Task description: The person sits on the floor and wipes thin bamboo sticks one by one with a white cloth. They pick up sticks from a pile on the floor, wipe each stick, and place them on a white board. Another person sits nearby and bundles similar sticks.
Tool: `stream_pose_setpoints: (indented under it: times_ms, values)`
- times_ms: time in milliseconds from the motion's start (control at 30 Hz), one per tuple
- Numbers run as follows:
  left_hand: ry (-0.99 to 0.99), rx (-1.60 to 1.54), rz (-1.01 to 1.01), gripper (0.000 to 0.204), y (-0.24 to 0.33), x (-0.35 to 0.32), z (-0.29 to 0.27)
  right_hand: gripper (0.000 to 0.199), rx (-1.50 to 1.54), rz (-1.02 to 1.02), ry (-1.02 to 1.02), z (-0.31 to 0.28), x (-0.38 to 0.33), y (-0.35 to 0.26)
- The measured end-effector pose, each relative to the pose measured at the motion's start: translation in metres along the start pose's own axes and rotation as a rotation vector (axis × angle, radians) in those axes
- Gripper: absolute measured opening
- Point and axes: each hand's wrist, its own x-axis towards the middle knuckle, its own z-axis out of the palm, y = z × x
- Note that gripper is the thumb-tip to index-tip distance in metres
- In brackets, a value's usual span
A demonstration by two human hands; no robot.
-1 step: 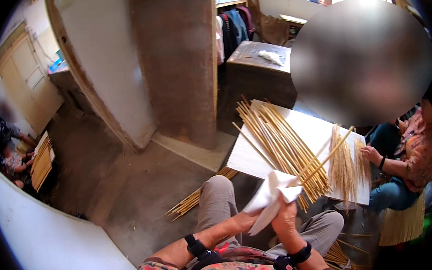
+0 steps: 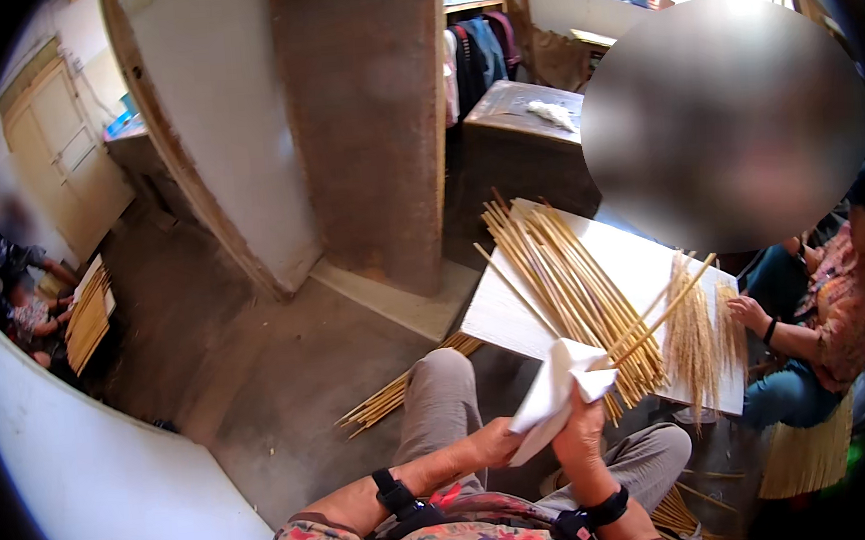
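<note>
Nothing shifted since earlier; both hands, left hand and right hand, clenched on folded white cloth, wiping thin straw-coloured stick over white desk; next, sliding cloth along it.

A thick brown pillar stands in the middle of the room. Behind it, to its right, coats hang by a dark wooden table with a white rag on top. Far to the pillar's left is a pale yellow door. Down on the gray floor in front of the pillar lies a small heap of thin sticks. Another person sits well to the pillar's right.
</note>
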Motion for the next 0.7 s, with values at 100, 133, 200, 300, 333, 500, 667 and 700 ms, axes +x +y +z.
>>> stream_pose_setpoints:
  times_ms: [100,133,200,300,333,500,667,700]
  values:
    - [-0.008,-0.021,-0.062,0.025,0.023,-0.027,0.003,0.04,-0.108,-0.079,0.101,-0.015,0.026,-0.002]
    - [0.053,0.114,0.101,0.024,0.013,-0.03,0.001,0.042,-0.201,-0.106,0.15,-0.034,0.04,0.002]
    - [0.185,0.387,0.417,0.023,-0.008,-0.043,-0.009,0.044,-0.144,-0.166,0.137,-0.02,0.05,-0.019]
    - [0.158,0.715,0.199,0.018,-0.006,-0.081,-0.038,0.045,-0.275,-0.362,0.088,-0.064,0.093,-0.05]
    - [0.252,0.993,0.192,0.015,0.001,-0.11,-0.052,0.046,-0.347,-0.147,0.088,-0.085,0.103,-0.086]
    - [0.498,1.314,0.265,0.007,-0.019,-0.179,-0.117,0.045,0.128,-0.16,-0.333,-0.252,0.172,-0.173]
    - [1.069,1.059,-0.214,0.012,-0.093,-0.236,-0.154,0.041,-0.197,-0.266,0.427,-0.212,0.11,-0.18]
    - [1.155,0.932,-0.235,0.013,-0.112,-0.235,-0.159,0.041,-0.156,-0.163,0.44,-0.229,0.1,-0.173]
